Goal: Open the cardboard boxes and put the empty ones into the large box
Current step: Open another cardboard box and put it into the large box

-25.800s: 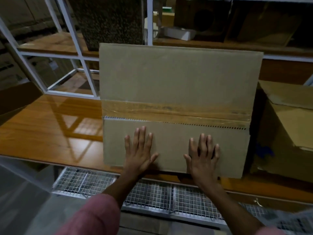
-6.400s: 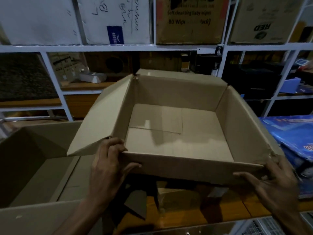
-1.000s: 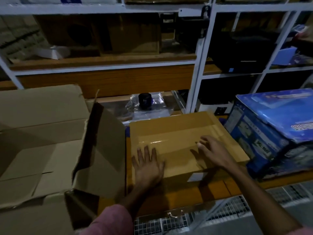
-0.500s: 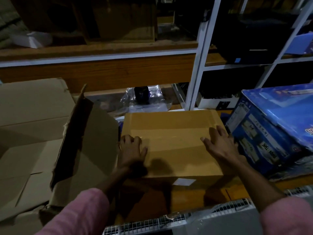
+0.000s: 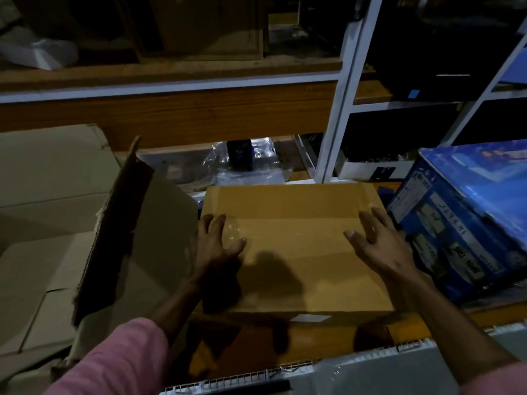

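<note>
Fingers (image 5: pixel 219 223) of both hands spread on one sealed box (image 5: pixel 296 246), seemingly touching; one large box (image 5: pixel 42 223) alongside.

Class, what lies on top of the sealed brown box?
Both hands, left hand and right hand, rest on the brown box, along clear tape. Its contents are hidden.
</note>
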`<state>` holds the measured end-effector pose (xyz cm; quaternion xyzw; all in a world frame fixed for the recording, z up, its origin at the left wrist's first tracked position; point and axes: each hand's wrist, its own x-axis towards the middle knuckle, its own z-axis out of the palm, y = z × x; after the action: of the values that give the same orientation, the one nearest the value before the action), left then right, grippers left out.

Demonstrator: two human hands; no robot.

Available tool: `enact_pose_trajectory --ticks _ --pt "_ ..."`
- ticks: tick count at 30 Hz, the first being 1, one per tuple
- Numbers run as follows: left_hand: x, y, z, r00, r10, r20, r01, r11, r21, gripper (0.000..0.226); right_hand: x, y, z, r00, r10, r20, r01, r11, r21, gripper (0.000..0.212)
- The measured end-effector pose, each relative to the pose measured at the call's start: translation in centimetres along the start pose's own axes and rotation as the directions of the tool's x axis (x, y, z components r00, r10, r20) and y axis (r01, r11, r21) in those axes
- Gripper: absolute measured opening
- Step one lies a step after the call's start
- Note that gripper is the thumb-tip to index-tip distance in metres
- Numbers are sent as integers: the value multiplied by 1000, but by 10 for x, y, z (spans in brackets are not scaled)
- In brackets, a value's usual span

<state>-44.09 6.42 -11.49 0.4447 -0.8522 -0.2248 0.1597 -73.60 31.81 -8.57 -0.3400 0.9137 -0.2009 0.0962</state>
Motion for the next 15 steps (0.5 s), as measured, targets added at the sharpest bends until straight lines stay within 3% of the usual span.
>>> enact_pose_trajectory --ticks 3,7,10,15 --pt "-9 17 -22 985 20 -174 -39 993 -111 90 -12 -8 -13 988 -42 -150 68 982 177 80" --pt "-10 32 -49 909 142 -393 -245 943 -226 98 -25 -22 -27 910 -58 -411 216 911 350 55" --pt "-19 21 -45 911 193 -365 -278 941 -195 97 -38 -22 -20 886 -24 -463 215 906 364 48" --pt "-48 -4 -26 971 73 -229 -140 947 -289 102 -61 -4 10 930 67 -363 79 925 373 53"
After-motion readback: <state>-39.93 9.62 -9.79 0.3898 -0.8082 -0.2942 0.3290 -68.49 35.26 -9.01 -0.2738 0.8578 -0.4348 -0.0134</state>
